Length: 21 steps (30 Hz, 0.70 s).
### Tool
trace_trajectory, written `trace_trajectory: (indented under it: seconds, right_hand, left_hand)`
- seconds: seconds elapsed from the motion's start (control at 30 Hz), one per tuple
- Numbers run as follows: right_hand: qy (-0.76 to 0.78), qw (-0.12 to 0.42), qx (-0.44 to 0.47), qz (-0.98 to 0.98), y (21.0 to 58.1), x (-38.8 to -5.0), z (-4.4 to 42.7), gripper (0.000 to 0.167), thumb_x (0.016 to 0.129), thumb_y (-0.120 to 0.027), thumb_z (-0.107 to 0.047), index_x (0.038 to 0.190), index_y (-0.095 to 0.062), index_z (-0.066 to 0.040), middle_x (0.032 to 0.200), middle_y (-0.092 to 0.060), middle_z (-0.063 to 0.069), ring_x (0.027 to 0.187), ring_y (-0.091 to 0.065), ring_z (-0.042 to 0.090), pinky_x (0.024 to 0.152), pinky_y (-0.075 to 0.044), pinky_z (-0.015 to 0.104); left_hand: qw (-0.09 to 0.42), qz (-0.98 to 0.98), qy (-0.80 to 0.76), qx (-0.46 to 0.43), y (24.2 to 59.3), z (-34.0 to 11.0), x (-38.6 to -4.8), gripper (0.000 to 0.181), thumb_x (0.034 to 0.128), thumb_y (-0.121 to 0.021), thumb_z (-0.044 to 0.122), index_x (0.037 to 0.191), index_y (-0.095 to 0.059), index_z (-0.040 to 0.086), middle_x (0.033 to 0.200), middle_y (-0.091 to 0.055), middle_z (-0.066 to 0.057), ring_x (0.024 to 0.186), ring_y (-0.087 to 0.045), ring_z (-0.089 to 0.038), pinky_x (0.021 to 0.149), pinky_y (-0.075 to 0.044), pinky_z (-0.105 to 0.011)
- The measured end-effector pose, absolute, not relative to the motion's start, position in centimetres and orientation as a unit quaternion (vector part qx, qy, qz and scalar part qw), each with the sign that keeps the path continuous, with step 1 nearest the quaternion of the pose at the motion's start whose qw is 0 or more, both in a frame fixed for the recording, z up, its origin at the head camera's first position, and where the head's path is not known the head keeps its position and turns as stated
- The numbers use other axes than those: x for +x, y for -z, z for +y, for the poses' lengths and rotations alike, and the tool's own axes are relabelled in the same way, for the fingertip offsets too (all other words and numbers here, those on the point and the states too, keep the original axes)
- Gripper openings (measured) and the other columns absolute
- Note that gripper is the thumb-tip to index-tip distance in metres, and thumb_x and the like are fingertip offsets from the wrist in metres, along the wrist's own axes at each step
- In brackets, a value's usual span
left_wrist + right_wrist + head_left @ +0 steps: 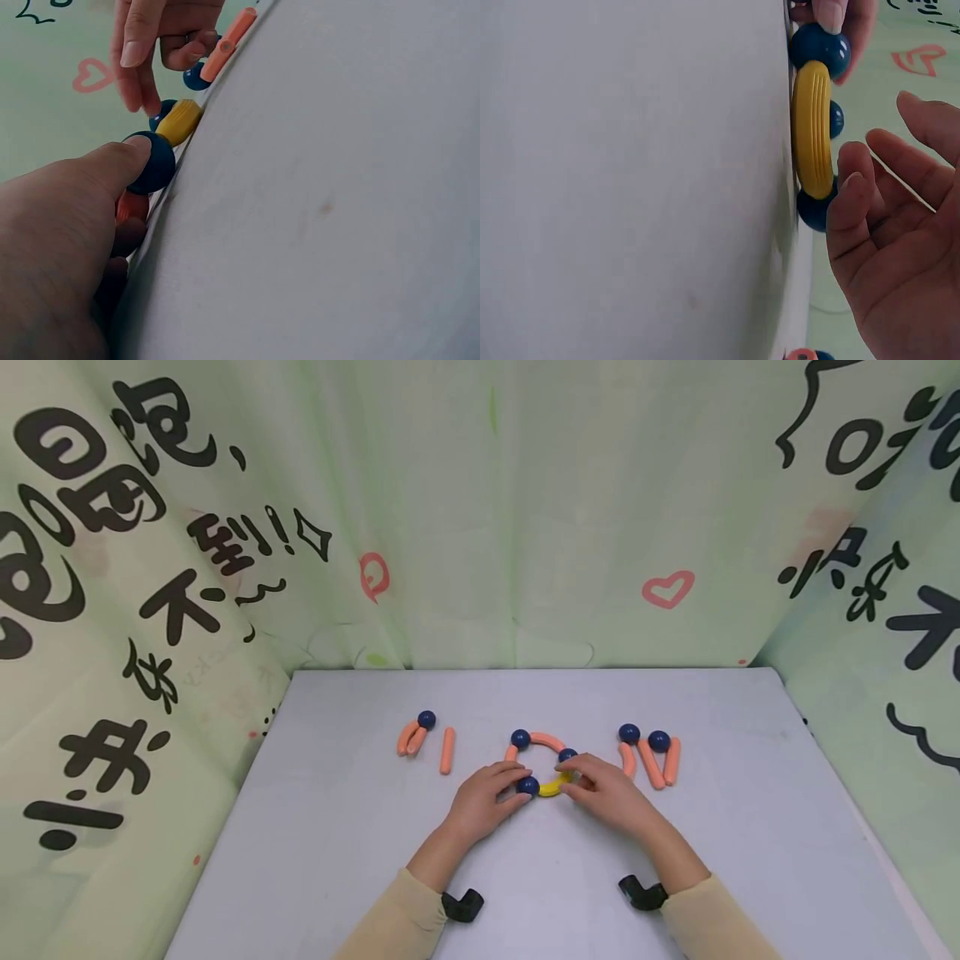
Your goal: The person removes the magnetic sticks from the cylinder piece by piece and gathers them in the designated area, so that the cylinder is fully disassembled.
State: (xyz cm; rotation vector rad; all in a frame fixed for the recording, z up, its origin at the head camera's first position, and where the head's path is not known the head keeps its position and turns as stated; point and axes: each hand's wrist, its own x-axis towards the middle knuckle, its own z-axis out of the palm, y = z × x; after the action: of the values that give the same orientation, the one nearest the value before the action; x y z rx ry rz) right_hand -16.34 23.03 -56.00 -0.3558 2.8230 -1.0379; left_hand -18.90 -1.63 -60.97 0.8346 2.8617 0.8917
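Observation:
A ring of blue balls and curved rods lies mid-table in the head view. My left hand (483, 800) pinches the blue ball (528, 786) at its near left, the thumb pressed on the ball in the left wrist view. From that ball a yellow curved rod (812, 131) runs to a blue ball (567, 756) at the ring's right. Beside this end is my right hand (609, 789), its fingers loosely bent with nothing between them in the right wrist view. An orange curved rod (547, 741) and another blue ball (521, 739) form the far side.
On the left lie a blue ball (427, 719) with orange curved rods and a straight orange rod (447, 752). To the right are two blue balls, one farther left (629, 733), with several orange rods (650, 765). A printed curtain (585, 527) surrounds the white table (360, 860).

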Motion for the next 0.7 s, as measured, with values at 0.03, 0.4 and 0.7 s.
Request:
trace_trajectory:
  seconds: [0.03,0.4,0.7]
  right_hand:
    - [0.346,0.060,-0.121,0.929,56.1,-16.4,22.7,0.032,0.094,-0.067,-0.030,0.126,-0.066,-0.022,0.103,-0.062,-0.006,0.074,-0.052,0.011,0.062,-0.044,0.024]
    - [0.348,0.070,-0.139,0.925,57.9,-16.6,21.1,0.024,0.092,-0.071,-0.029,0.116,-0.069,-0.026,0.097,-0.061,-0.011,0.077,-0.051,0.009,0.068,-0.045,0.022]
    - [0.323,0.052,-0.115,0.938,58.4,-16.8,20.2,0.020,0.091,-0.072,-0.025,0.112,-0.072,-0.025,0.104,-0.064,-0.008,0.086,-0.055,0.008,0.081,-0.050,0.030]
  left_hand:
    - [0.014,0.919,-0.287,0.268,61.0,-1.6,-18.9,0.044,0.0953,-0.059,0.050,0.137,-0.056,0.038,0.143,-0.054,0.011,0.131,-0.054,-0.013,0.106,-0.047,-0.036]
    - [-0.006,0.915,-0.286,0.284,61.0,-1.7,-18.9,0.044,0.0941,-0.063,0.047,0.136,-0.059,0.034,0.140,-0.057,0.009,0.127,-0.056,-0.013,0.104,-0.048,-0.035]
    - [-0.016,0.911,-0.296,0.286,61.0,-1.7,-18.9,0.041,0.0942,-0.064,0.044,0.133,-0.061,0.033,0.138,-0.059,0.008,0.126,-0.058,-0.014,0.103,-0.049,-0.035]
